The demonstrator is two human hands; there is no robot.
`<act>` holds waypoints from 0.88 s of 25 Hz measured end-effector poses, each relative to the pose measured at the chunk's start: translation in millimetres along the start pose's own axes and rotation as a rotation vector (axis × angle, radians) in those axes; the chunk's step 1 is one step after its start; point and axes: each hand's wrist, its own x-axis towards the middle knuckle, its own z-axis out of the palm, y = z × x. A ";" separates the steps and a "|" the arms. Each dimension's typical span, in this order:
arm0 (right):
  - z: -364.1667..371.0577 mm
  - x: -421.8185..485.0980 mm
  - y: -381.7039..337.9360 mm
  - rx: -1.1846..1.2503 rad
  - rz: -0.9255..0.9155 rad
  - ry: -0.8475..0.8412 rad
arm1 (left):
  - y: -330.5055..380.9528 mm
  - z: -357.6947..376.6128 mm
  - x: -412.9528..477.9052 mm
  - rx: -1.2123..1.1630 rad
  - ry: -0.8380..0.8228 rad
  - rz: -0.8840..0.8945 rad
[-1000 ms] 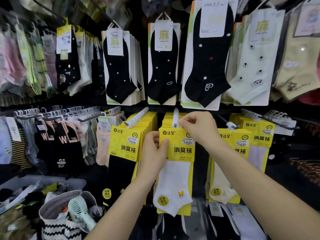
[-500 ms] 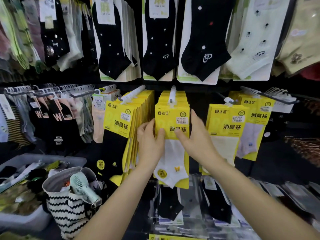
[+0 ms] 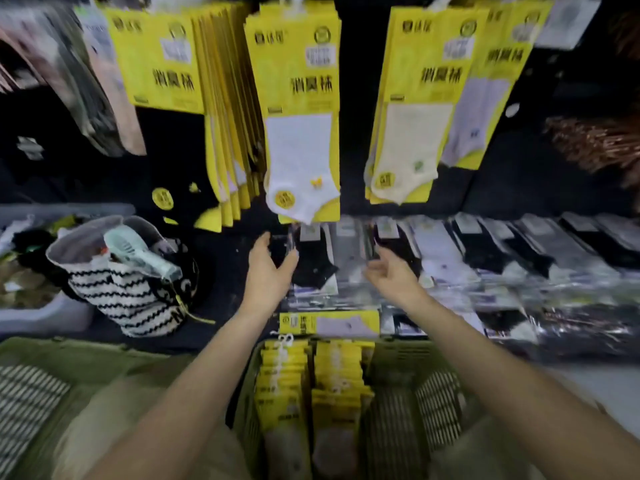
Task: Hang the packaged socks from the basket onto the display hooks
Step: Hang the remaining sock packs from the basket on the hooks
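Observation:
A green basket (image 3: 398,403) sits low in the middle of the view and holds two rows of yellow packaged socks (image 3: 311,386). Above it, yellow sock packs hang on the display hooks; the front middle pack (image 3: 299,109) shows a white sock with a butterfly. My left hand (image 3: 268,271) and my right hand (image 3: 393,273) hover empty, fingers relaxed, over the shelf between the hanging packs and the basket. One yellow pack (image 3: 329,323) lies flat just beyond the basket's far rim.
A black-and-white striped bag (image 3: 131,299) with a mint hand fan (image 3: 138,251) stands at the left. Clear-wrapped dark and grey socks (image 3: 485,258) lie in rows on the shelf to the right. More yellow packs (image 3: 419,98) hang at the right.
Both hands have let go of the hung white-sock pack and dropped down toward the basket. The view has tilted downward, bringing the basket into sight.

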 end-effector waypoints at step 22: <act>70.5 57.0 162.9 -0.286 0.380 0.000 | -188.2 39.1 33.1 0.474 -0.452 -0.478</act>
